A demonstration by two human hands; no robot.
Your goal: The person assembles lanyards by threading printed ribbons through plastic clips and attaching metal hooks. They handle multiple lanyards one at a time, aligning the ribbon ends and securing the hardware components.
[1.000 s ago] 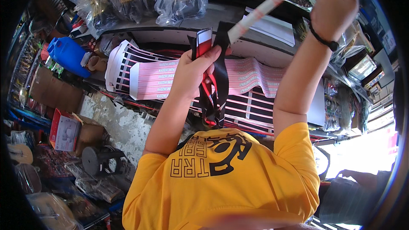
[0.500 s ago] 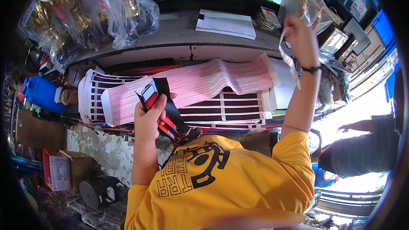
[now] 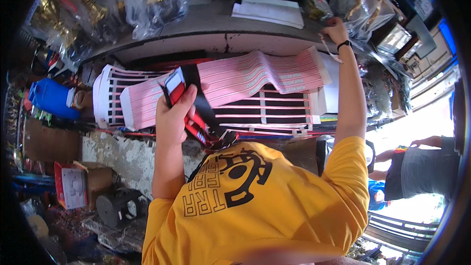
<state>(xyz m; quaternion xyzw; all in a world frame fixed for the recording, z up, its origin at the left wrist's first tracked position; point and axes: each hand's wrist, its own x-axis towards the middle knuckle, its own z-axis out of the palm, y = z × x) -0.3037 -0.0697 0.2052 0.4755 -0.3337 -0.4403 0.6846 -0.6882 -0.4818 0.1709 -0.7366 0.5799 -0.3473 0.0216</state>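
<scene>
My left hand is closed around a bundle of red and black lanyards, held just above a pink sheet of wristband strips. That sheet lies bowed over a white sheet with black and pink stripes on the counter. My right hand reaches to the far right end of the grey shelf, pinching a thin pale strip that hangs below the fingers. A black band circles that wrist. My yellow printed shirt fills the lower middle.
Trophies in clear plastic bags hang at the upper left. A white paper stack lies on the shelf. A blue jerrycan stands left, and a red-and-white box sits below it. Another person in a grey shirt stands at right.
My right hand came down from high overhead to the right end of the shelf, still pinching the strip. My left hand kept its grip on the lanyards and sits lower in view.
</scene>
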